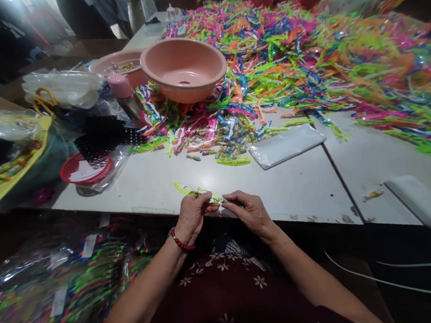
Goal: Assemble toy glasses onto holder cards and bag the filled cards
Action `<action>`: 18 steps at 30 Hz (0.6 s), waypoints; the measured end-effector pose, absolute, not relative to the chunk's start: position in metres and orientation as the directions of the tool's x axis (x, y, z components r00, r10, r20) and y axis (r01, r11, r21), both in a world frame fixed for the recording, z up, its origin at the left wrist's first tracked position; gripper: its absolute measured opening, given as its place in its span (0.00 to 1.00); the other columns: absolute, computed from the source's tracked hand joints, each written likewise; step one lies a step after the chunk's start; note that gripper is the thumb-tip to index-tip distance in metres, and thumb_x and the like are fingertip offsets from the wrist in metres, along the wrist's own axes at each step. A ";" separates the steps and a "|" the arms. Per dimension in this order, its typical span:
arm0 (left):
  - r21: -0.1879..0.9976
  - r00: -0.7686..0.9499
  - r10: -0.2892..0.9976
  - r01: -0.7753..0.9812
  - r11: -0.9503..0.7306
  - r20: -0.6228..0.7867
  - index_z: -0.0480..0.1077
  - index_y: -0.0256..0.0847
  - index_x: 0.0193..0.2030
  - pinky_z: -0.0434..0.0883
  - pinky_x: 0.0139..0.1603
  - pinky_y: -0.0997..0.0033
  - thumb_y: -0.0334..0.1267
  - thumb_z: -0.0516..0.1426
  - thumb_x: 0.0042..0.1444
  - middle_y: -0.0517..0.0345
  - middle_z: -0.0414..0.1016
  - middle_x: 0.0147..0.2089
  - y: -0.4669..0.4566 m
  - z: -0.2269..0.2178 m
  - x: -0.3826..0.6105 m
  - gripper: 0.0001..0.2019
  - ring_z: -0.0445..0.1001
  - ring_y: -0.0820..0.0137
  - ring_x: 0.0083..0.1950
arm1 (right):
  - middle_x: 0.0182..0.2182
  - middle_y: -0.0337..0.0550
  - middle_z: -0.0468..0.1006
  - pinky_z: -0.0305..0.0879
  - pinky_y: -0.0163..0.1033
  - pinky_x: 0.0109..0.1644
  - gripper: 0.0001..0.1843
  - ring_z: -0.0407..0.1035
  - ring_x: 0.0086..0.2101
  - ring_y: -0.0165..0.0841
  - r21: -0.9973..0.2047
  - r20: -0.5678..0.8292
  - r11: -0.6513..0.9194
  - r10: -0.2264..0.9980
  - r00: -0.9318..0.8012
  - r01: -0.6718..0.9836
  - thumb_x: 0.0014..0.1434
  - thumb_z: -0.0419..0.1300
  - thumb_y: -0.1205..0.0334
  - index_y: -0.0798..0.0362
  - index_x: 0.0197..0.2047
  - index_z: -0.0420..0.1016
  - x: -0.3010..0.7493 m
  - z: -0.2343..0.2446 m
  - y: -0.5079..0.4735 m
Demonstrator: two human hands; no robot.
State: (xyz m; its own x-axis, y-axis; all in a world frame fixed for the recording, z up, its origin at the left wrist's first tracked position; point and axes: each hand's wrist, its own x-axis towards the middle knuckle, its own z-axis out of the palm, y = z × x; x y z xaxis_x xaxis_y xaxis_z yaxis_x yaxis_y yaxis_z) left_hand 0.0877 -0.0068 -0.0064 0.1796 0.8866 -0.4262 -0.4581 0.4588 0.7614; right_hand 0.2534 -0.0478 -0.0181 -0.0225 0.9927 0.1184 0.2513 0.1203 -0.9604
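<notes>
Just over the front edge of the white table, my left hand (193,213) is closed around a thin yellow-green plastic piece (184,188) with a white strip along it. Its long end sticks out to the left past my fingers. My right hand (250,211) pinches thumb and forefinger together at the piece's right end. What lies between those fingertips is too small to make out. Beyond my hands, a similar yellow-green piece (233,161) lies flat beside a pile of small patterned tubes (232,135). To their right is a clear plastic packet with white contents (287,145).
A heap of neon plastic pieces (277,52) covers the table's far side. At left stand a pink basin (185,91), a pink-capped flask (122,86) and a red basket (86,179). A white power strip (420,200) lies right. Bagged colourful pieces (94,285) sit below left.
</notes>
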 end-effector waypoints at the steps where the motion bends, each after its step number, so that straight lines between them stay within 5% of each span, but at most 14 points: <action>1: 0.771 0.184 0.894 -0.454 0.446 -0.409 0.73 0.29 0.30 0.76 0.26 0.76 0.38 0.72 0.37 0.53 0.74 0.29 -0.007 -0.007 0.087 0.18 0.74 0.70 0.27 | 0.35 0.41 0.82 0.70 0.38 0.41 0.10 0.75 0.35 0.33 -0.961 0.110 0.115 0.993 -0.032 0.254 0.59 0.64 0.55 0.50 0.42 0.81 0.254 -0.017 -0.047; 6: 0.808 0.171 0.915 -0.430 0.403 -0.366 0.75 0.30 0.30 0.76 0.28 0.75 0.41 0.72 0.38 0.52 0.76 0.29 -0.007 -0.009 0.085 0.17 0.75 0.69 0.27 | 0.36 0.41 0.82 0.70 0.38 0.42 0.11 0.76 0.37 0.34 -0.972 0.042 0.054 0.997 -0.059 0.228 0.60 0.63 0.54 0.50 0.41 0.81 0.253 -0.015 -0.048; 13: 0.830 0.155 0.903 -0.357 0.429 -0.400 0.72 0.30 0.31 0.75 0.28 0.75 0.45 0.72 0.41 0.52 0.75 0.27 0.007 -0.016 0.083 0.21 0.74 0.70 0.25 | 0.38 0.43 0.81 0.71 0.39 0.43 0.12 0.75 0.38 0.34 -0.896 0.146 0.158 0.987 -0.062 0.415 0.63 0.59 0.55 0.50 0.46 0.78 0.259 -0.028 -0.036; 18: 0.824 -0.186 0.887 -0.485 0.292 -0.424 0.68 0.32 0.31 0.70 0.23 0.81 0.35 0.66 0.52 0.53 0.73 0.25 0.059 -0.013 0.044 0.11 0.72 0.73 0.24 | 0.50 0.53 0.77 0.64 0.50 0.57 0.18 0.67 0.49 0.44 -0.554 0.400 0.203 0.916 0.044 0.807 0.62 0.56 0.65 0.55 0.55 0.73 0.301 -0.029 0.012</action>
